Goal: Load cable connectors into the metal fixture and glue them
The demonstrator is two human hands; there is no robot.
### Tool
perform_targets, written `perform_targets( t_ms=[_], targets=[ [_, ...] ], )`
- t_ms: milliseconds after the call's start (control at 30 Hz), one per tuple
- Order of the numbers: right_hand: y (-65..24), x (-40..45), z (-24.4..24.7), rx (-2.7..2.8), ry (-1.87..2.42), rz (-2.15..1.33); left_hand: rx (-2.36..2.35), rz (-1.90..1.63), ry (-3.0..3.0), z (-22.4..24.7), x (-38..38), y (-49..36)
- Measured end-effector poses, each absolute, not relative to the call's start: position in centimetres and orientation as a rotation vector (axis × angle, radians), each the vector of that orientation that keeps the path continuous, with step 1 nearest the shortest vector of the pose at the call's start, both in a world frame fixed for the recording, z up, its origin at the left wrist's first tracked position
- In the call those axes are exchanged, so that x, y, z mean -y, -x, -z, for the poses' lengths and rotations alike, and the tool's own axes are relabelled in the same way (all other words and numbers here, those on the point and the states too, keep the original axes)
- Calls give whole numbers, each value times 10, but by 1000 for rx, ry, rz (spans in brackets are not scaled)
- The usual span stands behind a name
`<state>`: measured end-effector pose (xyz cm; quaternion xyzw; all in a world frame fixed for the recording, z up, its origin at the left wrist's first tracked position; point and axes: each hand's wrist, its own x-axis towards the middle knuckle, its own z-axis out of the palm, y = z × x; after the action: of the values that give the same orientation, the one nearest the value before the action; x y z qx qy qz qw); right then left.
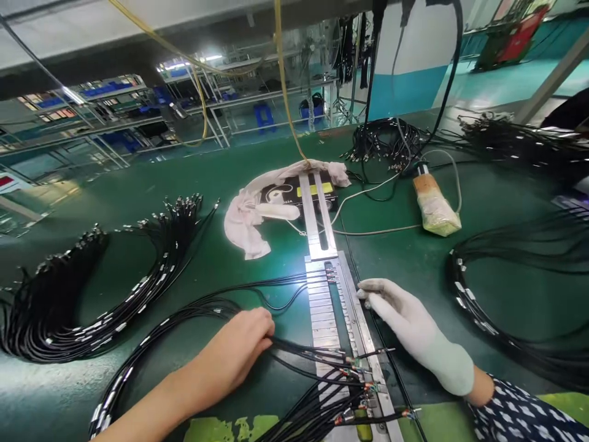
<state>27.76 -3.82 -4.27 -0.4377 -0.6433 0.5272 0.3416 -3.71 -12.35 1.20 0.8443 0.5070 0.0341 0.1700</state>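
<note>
My bare left hand (pixel 246 344) is closed round a few black cables (pixel 299 347), left of a slotted metal fixture (pixel 324 313). Their stripped ends, with coloured wires and metal tips, lie across the fixture's lower part. Farther up, several thin cables (pixel 276 282) run into its slots. My right hand (pixel 409 325), in a white glove, is beside the fixture's right edge. Its thumb and forefinger are pinched together at that edge; whatever may be between them is too small to make out.
Cable bundles (pixel 133 307) curve across the green table (pixel 207 178) at left, and another bundle (pixel 478 313) lies at right. Behind the fixture sit a black box (pixel 292 190) draped with pale cloth (pixel 243 221) and a wrapped tool (pixel 435 205) with a cord. A yellow hose (pixel 283 80) hangs above.
</note>
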Motion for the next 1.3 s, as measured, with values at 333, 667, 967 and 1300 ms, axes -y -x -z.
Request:
perform_targets(
  t_ms=[333,667,967,1300],
  targets=[
    [-277,26,43,1514,1111,-1502,-1383,-384,-1887,-22,108,35],
    [-276,7,43,1527,1140,-1439,-1715,-371,-2650,9,72,39],
    [-277,9,40,1551,1195,-1414,-1406,-333,-2712,19,45,-7],
    [-277,9,39,1567,1213,-1435,-1283,-509,-2656,20,52,22]
  ],
)
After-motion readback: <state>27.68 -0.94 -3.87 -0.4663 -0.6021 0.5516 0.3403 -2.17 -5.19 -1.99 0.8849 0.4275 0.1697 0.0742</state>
